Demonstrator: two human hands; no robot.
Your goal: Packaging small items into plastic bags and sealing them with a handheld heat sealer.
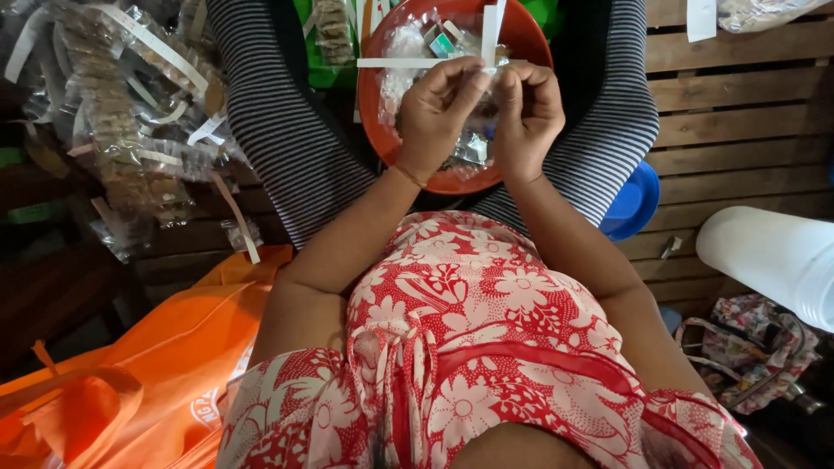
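In the head view, two hands work close together over one round red bowl point(521, 35) that sits between the person's knees, at the far middle of the scene. The left hand point(440, 108) has its fingers curled and its thumb and forefinger pinched on a small clear plastic packet point(488, 76), and the right hand point(528, 108) pinches the same packet from the other side, so the fingertips of both nearly touch. Two white paper strips point(493, 26) rise from the pinch toward the far edge, and a third white strip point(395, 62) runs out to the left across the bowl.

The bowl holds a loose heap of small clear packets point(408, 52), too crumpled together to count, with one small green and white box point(445, 43) among them.

At the far left lies one large pile of clear bags point(130, 113) filled with brown pieces and tied off with white strips; the number of bags cannot be told. One orange bag point(156, 365) lies at the near left. At the right, one blue bowl point(634, 204) peeks out beside the striped leg, resting on a floor of wooden slats point(738, 113). One white cylindrical container point(773, 256) lies further right, with one flowered bag point(751, 343) just near of it.
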